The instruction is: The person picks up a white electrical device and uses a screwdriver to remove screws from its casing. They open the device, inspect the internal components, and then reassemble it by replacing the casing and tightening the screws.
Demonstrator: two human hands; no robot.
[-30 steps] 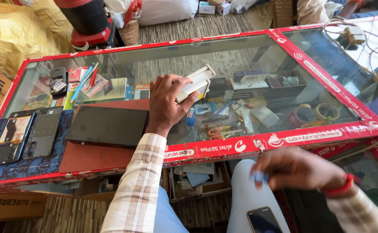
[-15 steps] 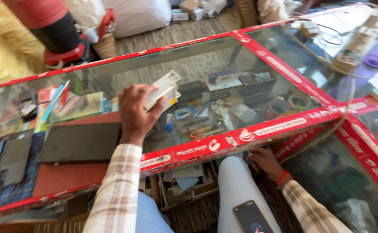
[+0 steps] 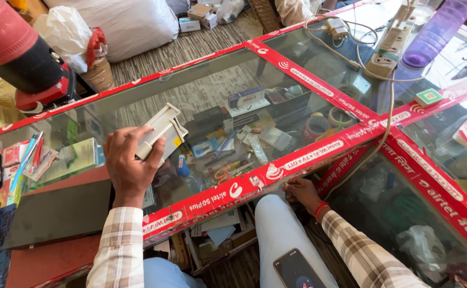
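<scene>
On top of the glass counter (image 3: 276,80), right under the left hand (image 3: 129,162), the pale grey rectangular plastic casing (image 3: 161,132) is sitting tilted, one long edge lifted off the glass, the near end wrapped by the fingers (image 3: 132,136) and thumb. It is looking like a thin hollow moulded part: probably light, stiff, a bit slick on the flat faces, and likely to crack or flex at the open lip if squeezed hard. Best hold, judging by shape, is across the short sides near the middle, not on the thin raised edge. Left hand is closing around the casing's near end, fingers curled over the top, palm resting toward the glass. Right hand (image 3: 302,193) is sitting lower, below the red-taped counter edge (image 3: 297,160), fingers bunched together against the underside of that edge; cannot tell whether it is pinching anything. Hands are well apart, the counter edge between them. Just left of the left hand a flat black rectangular device (image 3: 57,213) is lying on the glass, with a bundle of pens (image 3: 28,157) beyond it. Near the right forearm, a dark smartphone (image 3: 299,271) is resting on the person's blue-trousered thigh. Far beyond the right hand, a white power strip with trailing cable (image 3: 385,56) is lying on the glass.
</scene>
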